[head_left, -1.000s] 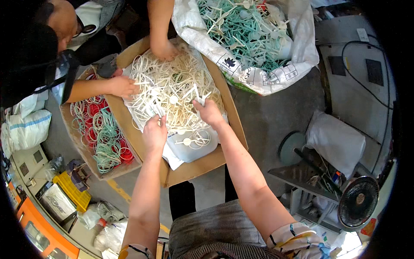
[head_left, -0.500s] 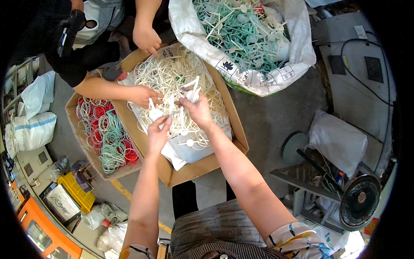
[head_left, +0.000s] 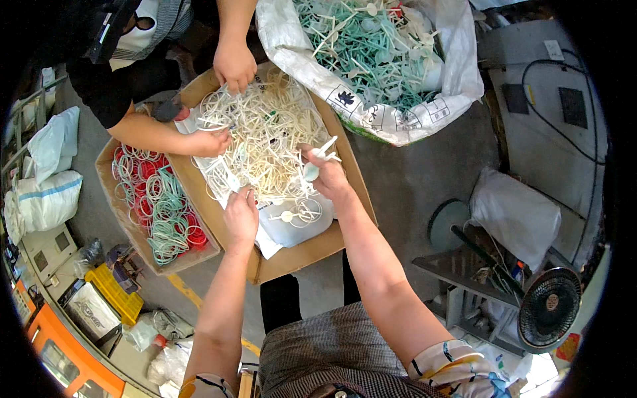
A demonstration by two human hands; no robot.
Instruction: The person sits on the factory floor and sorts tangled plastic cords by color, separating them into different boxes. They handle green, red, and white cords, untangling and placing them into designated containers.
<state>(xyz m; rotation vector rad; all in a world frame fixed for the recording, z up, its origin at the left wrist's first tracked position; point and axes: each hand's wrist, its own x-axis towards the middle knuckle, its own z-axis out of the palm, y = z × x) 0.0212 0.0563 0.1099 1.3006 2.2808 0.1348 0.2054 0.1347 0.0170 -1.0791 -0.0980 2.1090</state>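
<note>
A cardboard box [head_left: 312,257] stands before me, lined with a white bag and heaped with cream-white plastic rings and strips [head_left: 265,149]. My right hand [head_left: 328,178] is at the heap's right side, closed around white plastic sprue pieces [head_left: 325,149]; a pale round disc shows by its fingers. Low on the heap's left side, my left hand [head_left: 241,215] has thumb and fingers pinched together on a white plastic piece [head_left: 232,182], mostly hidden. A ring piece with a flat disc [head_left: 287,216] lies on the liner between my hands.
Across the box, a co-worker's hands [head_left: 235,66] [head_left: 211,142] work in the heap. A second box [head_left: 162,266] at left holds red and green rings. Behind at right stands a white woven sack [head_left: 458,99] of green pieces. A black fan [head_left: 549,310] is at far right.
My right hand has moved right with its white pieces, away from my left hand, which shifted slightly down. The co-worker's near hand drew left and now grips white rings.
</note>
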